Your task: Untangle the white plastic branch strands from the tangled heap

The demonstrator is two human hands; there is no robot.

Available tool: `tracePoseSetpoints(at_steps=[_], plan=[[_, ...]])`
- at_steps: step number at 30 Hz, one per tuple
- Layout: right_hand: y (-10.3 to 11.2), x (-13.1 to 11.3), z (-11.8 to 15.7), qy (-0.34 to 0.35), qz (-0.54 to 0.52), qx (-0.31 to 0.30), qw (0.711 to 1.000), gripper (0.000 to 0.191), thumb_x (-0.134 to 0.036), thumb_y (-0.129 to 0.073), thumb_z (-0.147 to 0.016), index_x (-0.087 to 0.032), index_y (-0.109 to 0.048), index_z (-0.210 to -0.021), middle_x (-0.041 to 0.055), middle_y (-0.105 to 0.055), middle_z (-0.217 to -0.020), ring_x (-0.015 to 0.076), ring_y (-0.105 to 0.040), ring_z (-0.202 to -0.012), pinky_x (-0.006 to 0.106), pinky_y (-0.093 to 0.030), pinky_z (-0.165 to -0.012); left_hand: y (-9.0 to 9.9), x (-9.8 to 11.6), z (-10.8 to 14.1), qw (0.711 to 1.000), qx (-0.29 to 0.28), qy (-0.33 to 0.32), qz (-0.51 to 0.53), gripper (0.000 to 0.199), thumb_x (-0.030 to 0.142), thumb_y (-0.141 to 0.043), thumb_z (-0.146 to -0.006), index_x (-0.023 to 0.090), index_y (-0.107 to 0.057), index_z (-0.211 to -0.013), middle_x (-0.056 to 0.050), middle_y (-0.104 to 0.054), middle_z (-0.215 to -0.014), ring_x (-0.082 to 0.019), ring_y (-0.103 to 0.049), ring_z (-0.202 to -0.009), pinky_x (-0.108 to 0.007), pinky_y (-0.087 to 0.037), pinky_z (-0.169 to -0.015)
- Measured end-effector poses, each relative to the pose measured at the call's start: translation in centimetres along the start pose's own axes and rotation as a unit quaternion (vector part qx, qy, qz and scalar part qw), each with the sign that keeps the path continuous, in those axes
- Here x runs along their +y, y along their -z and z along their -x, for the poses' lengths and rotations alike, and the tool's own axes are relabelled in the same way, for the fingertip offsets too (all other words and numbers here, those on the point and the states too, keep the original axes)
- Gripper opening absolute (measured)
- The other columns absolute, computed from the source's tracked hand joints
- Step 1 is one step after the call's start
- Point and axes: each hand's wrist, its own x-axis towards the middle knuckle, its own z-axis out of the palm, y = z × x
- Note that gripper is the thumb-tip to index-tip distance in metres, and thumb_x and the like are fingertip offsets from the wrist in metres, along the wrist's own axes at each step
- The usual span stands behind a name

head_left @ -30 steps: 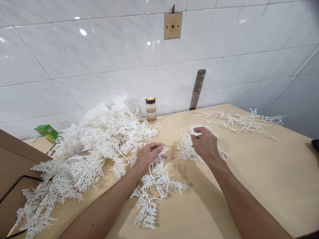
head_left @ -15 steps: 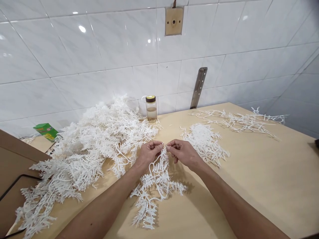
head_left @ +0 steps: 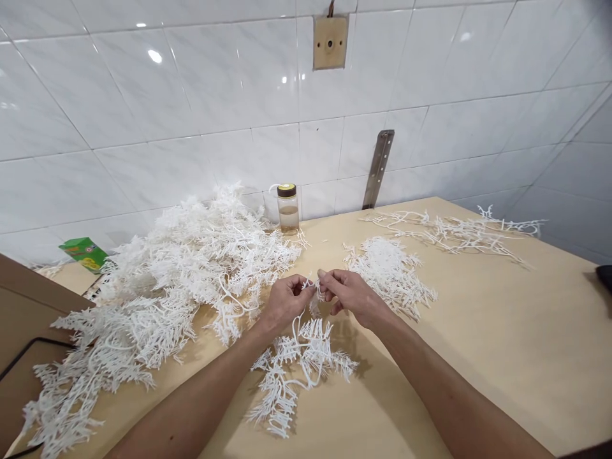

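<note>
My left hand pinches the upper end of a white plastic foliage branch, whose leafy sprigs hang down and spread over the table between my forearms. Close beside it, my right hand has thumb and fingers closed on a small white sprig at the top of that branch. Whether the sprig is still joined to the branch I cannot tell. Left of my hands lies a large heap of white plastic foliage. A smaller pile of loose white sprigs is just beyond my right hand.
Bare white stems lie at the table's back right. A bottle with liquid stands against the tiled wall, near a metal bracket. At the left are a green box and a brown cardboard box. The wooden table extends right.
The top sprig has come away from the hanging foliage into my right fingers. My left hand has turned slightly and still pinches the branch. The view has shifted slightly.
</note>
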Motion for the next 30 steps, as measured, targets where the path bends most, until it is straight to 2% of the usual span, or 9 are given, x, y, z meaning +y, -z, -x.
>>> tracePoseSetpoints(at_steps=[6,9,13,18,23,28,30], plan=[[0.1,0.3,-0.2,0.024,0.036,0.007,0.999,0.032,-0.048,-0.071,-0.076,-0.016,-0.065,-0.075,0.0013,-0.058,-0.067,0.0132,-0.056,-0.061,0.023,-0.052,-0.045,-0.4,0.3,0.1,1.0,0.011,-0.015,-0.012,0.021,0.036,-0.066,-0.077,0.015,-0.064,-0.072,0.003,-0.05,-0.059,-0.008,-0.04,-0.054,-0.022,-0.031,-0.051],[0.3,0.1,-0.1,0.019,0.042,-0.01,0.999,0.035,-0.05,-0.068,-0.078,-0.016,-0.067,-0.079,0.0033,-0.06,-0.07,0.0141,-0.058,-0.064,0.024,-0.053,-0.048,-0.4,0.3,0.1,1.0,0.009,-0.013,-0.019,0.02,0.034,-0.066,-0.076,0.015,-0.064,-0.072,0.004,-0.049,-0.058,-0.008,-0.039,-0.054,-0.022,-0.031,-0.051],[0.3,0.1,-0.1,0.01,0.081,-0.012,0.997,0.04,-0.055,-0.066,-0.079,-0.015,-0.068,-0.08,0.0038,-0.063,-0.071,0.0116,-0.058,-0.054,0.023,-0.051,-0.045,-0.4,0.4,0.1,1.0,0.008,-0.016,-0.024,0.021,0.036,-0.068,-0.075,0.015,-0.066,-0.072,0.004,-0.047,-0.056,-0.008,-0.037,-0.053,-0.022,-0.03,-0.051],[0.4,0.4,-0.2,0.028,0.054,-0.025,0.998,0.03,-0.046,-0.069,-0.078,-0.015,-0.068,-0.079,0.0035,-0.064,-0.07,0.0137,-0.061,-0.061,0.024,-0.053,-0.049,-0.4,0.8,0.2,1.0,-0.007,0.001,0.004,0.029,0.043,-0.073,-0.072,0.015,-0.066,-0.07,0.004,-0.049,-0.056,-0.008,-0.038,-0.052,-0.022,-0.03,-0.049],[0.7,0.0,0.0,0.02,0.051,-0.044,0.998,0.023,-0.038,-0.071,-0.077,-0.015,-0.067,-0.08,0.0027,-0.063,-0.069,0.0138,-0.061,-0.061,0.025,-0.054,-0.052,-0.3,1.1,0.3,0.999,-0.027,0.03,0.034,0.037,0.05,-0.076,-0.068,0.015,-0.065,-0.07,0.004,-0.048,-0.053,-0.007,-0.037,-0.048,-0.021,-0.029,-0.045],[1.0,-0.4,0.3,0.04,0.049,-0.09,0.994,0.033,-0.048,-0.068,-0.08,-0.015,-0.067,-0.084,0.0037,-0.063,-0.071,0.0142,-0.062,-0.064,0.026,-0.055,-0.054,-0.2,1.1,0.2,0.997,-0.043,0.046,0.043,0.039,0.052,-0.076,-0.067,0.014,-0.065,-0.071,0.003,-0.052,-0.057,-0.007,-0.039,-0.05,-0.022,-0.03,-0.048],[1.1,-0.4,0.2,0.032,0.033,-0.091,0.995,0.036,-0.051,-0.066,-0.082,-0.015,-0.067,-0.082,0.0034,-0.062,-0.07,0.0137,-0.061,-0.063,0.026,-0.055,-0.054,-0.1,1.1,0.2,0.997,-0.046,0.045,0.038,0.039,0.052,-0.075,-0.067,0.014,-0.064,-0.071,0.004,-0.05,-0.056,-0.007,-0.038,-0.051,-0.022,-0.03,-0.049]])
